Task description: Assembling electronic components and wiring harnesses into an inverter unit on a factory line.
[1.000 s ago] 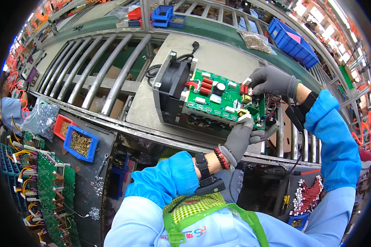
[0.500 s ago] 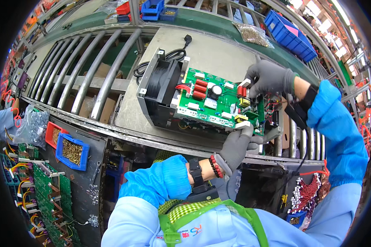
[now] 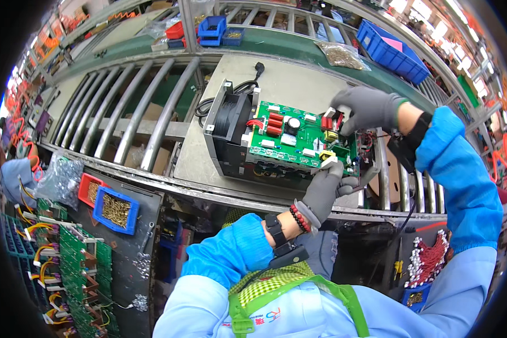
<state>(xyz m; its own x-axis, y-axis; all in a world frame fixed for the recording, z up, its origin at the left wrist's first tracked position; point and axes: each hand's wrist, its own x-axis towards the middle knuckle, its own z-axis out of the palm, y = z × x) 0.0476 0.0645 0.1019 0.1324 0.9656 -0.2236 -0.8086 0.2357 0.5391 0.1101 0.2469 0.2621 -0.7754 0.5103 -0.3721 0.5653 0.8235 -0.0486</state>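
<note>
A green circuit board with red, white and yellow components lies on top of a metal-framed unit with a black fan housing at its left end. My left hand, in a grey glove, pinches the board's near edge by its right corner, beside a yellow coil. Across the board, my gloved right hand bends its fingers down over the far right edge, next to red components; its fingertips are partly hidden. A metal bracket and wires show at the unit's right end.
The unit rests on a pale board over a roller conveyor. A black power cable lies behind it. At lower left are a blue bin of screws, a red bin and more circuit boards. Red wires lie lower right.
The whole view has shifted slightly, so most things sit a little farther right and lower on the left side. Both hands stay at the board's right end, with the right hand's fingers slightly moved.
</note>
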